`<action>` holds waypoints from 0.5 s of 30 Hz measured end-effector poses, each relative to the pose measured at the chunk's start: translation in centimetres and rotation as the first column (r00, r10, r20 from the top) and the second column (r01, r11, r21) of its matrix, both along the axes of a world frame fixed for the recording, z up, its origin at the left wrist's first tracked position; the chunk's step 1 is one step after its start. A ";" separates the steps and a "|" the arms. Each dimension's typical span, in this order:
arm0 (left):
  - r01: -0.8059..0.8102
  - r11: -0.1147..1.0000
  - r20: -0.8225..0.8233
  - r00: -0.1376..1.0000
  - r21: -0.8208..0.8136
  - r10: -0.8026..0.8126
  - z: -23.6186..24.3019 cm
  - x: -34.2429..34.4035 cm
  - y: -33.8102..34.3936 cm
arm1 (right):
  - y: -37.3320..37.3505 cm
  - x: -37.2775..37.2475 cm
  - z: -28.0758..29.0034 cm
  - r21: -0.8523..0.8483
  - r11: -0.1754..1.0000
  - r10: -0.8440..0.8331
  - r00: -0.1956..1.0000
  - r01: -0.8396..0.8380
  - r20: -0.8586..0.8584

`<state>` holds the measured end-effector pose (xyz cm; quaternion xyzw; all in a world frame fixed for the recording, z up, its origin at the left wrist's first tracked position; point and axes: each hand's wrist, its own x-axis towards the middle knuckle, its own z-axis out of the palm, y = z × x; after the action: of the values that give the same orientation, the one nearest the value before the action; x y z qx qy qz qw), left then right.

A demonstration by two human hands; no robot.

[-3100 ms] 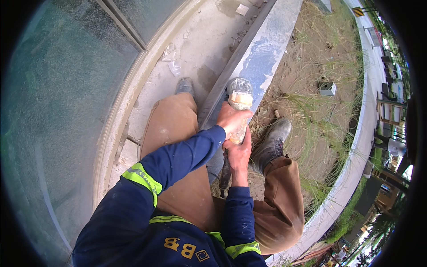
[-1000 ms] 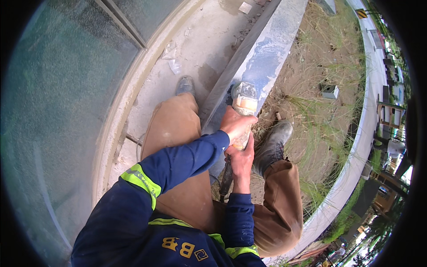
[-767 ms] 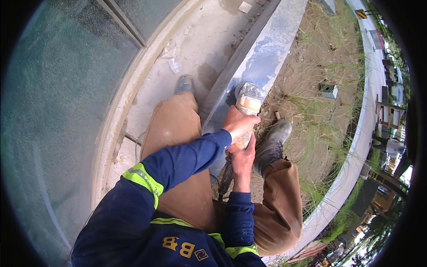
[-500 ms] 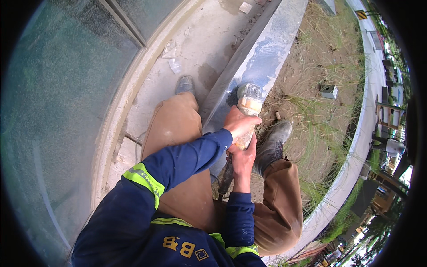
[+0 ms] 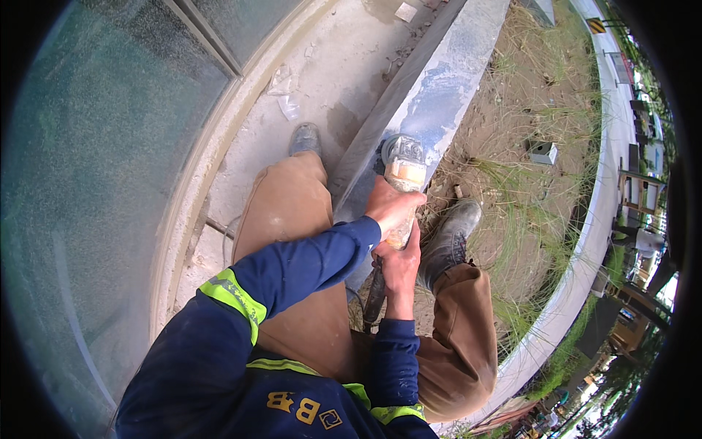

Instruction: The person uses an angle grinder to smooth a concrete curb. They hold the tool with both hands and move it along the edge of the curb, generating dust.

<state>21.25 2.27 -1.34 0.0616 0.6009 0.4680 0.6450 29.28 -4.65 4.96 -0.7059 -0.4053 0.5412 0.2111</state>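
Note:
A dust-caked angle grinder (image 5: 405, 173) with an orange band rests head-down on the low grey concrete curb (image 5: 452, 77), between my knees. My left hand (image 5: 390, 205) wraps round its body just behind the head, thumb across the top. Behind it, my right hand (image 5: 401, 263) grips the rear end, where a dark cable (image 5: 374, 296) hangs down. The disc under the head is mostly hidden. Pale dust hazes the curb's top just beyond the head, and the surface there is patchy blue-grey and white.
My left boot (image 5: 305, 137) stands on a dusty concrete strip beside a large glass pane (image 5: 110, 183). On the right, my other boot (image 5: 459, 223) is on sandy soil with grass tufts. A small grey box (image 5: 542, 153) sits there, inside a curved pale curb (image 5: 585, 252).
The grinder's head has shifted slightly left along the curb, both hands moving with it. More dust shows beyond the head.

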 end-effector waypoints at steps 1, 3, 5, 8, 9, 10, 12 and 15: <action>-0.007 1.000 0.013 1.000 0.019 0.007 -0.2 -0.2 -0.2 | 0.1 -0.3 0.5 -0.015 1.000 -0.008 1.000 0.008 0.003; 0.040 0.998 0.051 0.998 0.047 -0.042 -0.1 -0.4 -0.2 | 0.0 -0.6 1.2 -0.042 0.999 -0.029 0.999 0.029 0.018; 0.147 0.987 0.100 0.983 0.068 -0.153 0.5 -0.5 0.0 | -0.6 0.3 -0.3 0.032 0.999 -0.042 0.997 0.040 0.065; 0.104 0.994 0.054 0.993 0.021 -0.105 -1.5 -0.2 -0.2 | -0.6 -0.6 -0.2 0.044 0.999 -0.025 0.999 0.024 0.029; 0.084 0.996 0.063 0.994 0.021 -0.086 -0.9 0.0 -0.2 | -0.5 -0.2 0.0 0.036 0.999 -0.037 0.999 0.037 0.016; 0.062 0.998 0.068 0.996 0.022 -0.064 0.4 -0.4 -0.3 | -0.4 0.1 -0.1 0.044 0.999 -0.021 0.999 0.020 0.026; 0.019 0.998 0.060 0.998 0.067 -0.023 0.9 -1.0 -0.3 | -0.4 0.3 -0.4 0.058 0.998 0.022 0.999 -0.024 0.039; 0.014 1.000 0.026 1.000 -0.017 -0.014 0.7 -0.7 0.4 | 0.1 0.4 -1.3 0.039 0.999 -0.007 0.998 0.004 0.061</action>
<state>20.55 2.71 -0.67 0.0543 0.5960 0.4593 0.6564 29.70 -4.53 3.63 -0.7189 -0.4199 0.5110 0.2136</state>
